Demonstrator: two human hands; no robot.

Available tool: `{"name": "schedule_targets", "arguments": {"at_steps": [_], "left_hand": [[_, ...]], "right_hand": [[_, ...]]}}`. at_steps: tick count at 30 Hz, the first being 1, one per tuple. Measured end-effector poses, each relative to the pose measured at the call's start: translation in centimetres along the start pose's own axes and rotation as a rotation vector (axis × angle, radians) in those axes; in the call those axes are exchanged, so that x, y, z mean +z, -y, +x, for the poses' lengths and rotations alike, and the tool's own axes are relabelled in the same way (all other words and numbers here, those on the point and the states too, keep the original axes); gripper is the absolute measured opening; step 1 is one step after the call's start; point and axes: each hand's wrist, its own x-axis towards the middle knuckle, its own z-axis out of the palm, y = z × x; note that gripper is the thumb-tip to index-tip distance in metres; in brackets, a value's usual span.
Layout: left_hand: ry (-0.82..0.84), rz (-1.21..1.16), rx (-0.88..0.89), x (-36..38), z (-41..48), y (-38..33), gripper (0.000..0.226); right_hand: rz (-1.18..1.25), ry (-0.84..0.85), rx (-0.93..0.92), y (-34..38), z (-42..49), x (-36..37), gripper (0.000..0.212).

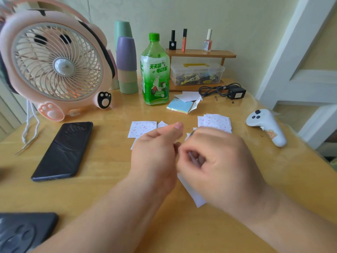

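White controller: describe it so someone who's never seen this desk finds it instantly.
On the wooden table, look near the right edge. The white controller lies there, right of the stack of cherry-print paper squares. It alone is a curved white handle with black buttons at its far end.

Bare table [105, 161] lies open between the phone [63, 150] and the left hand [155, 154], and from the right hand [218, 161] out to the controller [264, 125]. Paper squares [142, 128] lie just beyond the hands. Fan [58, 66], cups [126, 66], bottle [155, 70], notepad [179, 105] and charger [236, 93] crowd the rear. A dark device [23, 232] fills the near left corner.
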Motion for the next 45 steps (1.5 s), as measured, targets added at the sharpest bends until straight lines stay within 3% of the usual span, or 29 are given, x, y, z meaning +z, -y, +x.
{"name": "schedule_targets", "arguments": {"at_steps": [2,4,7,11,12,15,16,18,23,25,28,31,33,39,45], "left_hand": [[-0.109,0.019,-0.020,-0.9,1.2,-0.7,0.007],[-0.128,0.000,0.019,-1.7,1.9,-1.1,0.006],[-0.073,0.061,0.061,-1.9,1.9,-0.9,0.003],[0.036,0.178,0.053,-1.3,1.3,-0.1,0.006],[0.046,0.191,0.045,-1.2,1.1,-0.1,0.006],[0.067,0.180,0.023,-1.2,0.9,0.0,0.005],[0.071,0.170,0.020,-1.2,0.9,0.0,0.004],[0.086,0.157,0.018,-1.1,0.9,-0.2,0.005],[0.159,0.219,0.022,-1.0,0.4,0.3,0.006],[0.213,0.274,0.029,-1.0,0.2,0.6,0.015],[0.294,0.343,0.039,-1.1,0.0,1.1,0.042],[0.334,0.389,0.090,-1.1,-0.1,1.3,0.060],[0.368,0.399,0.111,-1.1,-0.1,1.3,0.064],[0.437,0.564,0.170,-1.0,-0.7,1.1,0.069],[0.429,0.616,0.151,-0.7,-1.1,0.8,0.071]], "right_hand": [[0.030,0.018,-0.082,1.2,-0.3,-0.2,0.021],[0.036,0.009,-0.040,0.4,0.1,-1.0,0.018],[-0.057,0.004,0.290,-2.6,1.0,-2.9,0.015],[-0.189,0.147,0.683,-5.3,1.2,-5.4,0.004],[-0.223,0.182,0.718,-5.7,1.3,-5.7,0.013],[-0.347,0.427,0.805,-6.8,1.3,-5.9,0.090],[-0.374,0.522,0.824,-7.0,1.1,-5.6,0.100],[-0.369,0.650,0.846,-7.4,0.9,-5.1,0.093],[-0.423,0.705,0.910,-7.4,1.2,-5.5,0.059],[-0.415,0.634,0.907,-7.3,1.2,-5.6,0.045],[-0.212,0.347,0.798,-6.5,1.3,-5.7,0.015],[0.286,0.250,0.755,-4.1,1.3,-5.1,0.023],[0.468,0.240,0.762,-2.9,0.9,-4.2,0.025],[0.698,0.110,0.828,-3.0,0.2,-2.4,0.026],[0.666,0.059,0.817,-3.3,0.3,-1.9,0.021]]}}
